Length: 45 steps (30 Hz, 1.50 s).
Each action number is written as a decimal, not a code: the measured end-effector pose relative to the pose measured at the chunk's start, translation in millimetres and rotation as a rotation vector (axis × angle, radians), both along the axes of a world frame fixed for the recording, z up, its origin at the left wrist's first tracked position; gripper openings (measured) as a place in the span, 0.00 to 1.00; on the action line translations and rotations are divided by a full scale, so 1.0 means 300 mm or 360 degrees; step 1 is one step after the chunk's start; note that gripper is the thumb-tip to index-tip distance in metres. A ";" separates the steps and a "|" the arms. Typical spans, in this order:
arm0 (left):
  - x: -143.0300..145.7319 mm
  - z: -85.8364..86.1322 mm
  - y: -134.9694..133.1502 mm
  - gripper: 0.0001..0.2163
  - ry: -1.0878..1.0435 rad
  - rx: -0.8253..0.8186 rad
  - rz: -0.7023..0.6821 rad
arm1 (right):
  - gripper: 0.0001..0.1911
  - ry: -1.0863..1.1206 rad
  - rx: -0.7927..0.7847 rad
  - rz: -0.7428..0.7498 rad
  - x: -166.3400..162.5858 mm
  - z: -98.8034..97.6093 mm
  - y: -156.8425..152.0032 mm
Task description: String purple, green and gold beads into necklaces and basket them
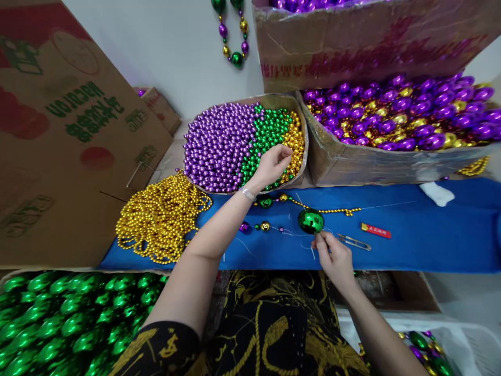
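My left hand point(274, 164) is over the small gold beads point(295, 138) at the right side of an open box. Its fingers are curled together; whatever they pinch is hidden. My right hand point(334, 256) pinches a large shiny green bead point(311, 221) at its lower edge, above the blue cloth point(415, 245). Thin pale thread point(291, 234) runs beside this bead. To its left, a thread carries purple, green and gold beads point(265, 225). Behind lies another strand with a green bead point(266, 202) and a gold bead chain point(340, 211).
Thread snips point(354, 242) and a red lighter point(376, 230) lie at right. Gold bead chains point(156, 219) are heaped at left. Boxes hold purple beads point(219, 146), purple-and-gold beads point(407, 112) and large green beads point(70, 324). A bead necklace point(237, 58) hangs on the wall.
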<state>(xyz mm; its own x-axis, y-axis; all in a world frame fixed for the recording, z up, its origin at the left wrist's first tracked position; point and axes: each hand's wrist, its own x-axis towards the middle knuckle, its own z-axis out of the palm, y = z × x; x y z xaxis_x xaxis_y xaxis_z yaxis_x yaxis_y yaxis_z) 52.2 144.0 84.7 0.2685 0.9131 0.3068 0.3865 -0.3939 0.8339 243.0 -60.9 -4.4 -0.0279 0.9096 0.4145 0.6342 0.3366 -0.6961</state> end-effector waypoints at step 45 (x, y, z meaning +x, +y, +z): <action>0.126 0.197 -0.211 0.09 -0.0337 -0.0240 -0.0787 | 0.17 0.0377 -0.0100 0.0014 0.004 0.029 0.179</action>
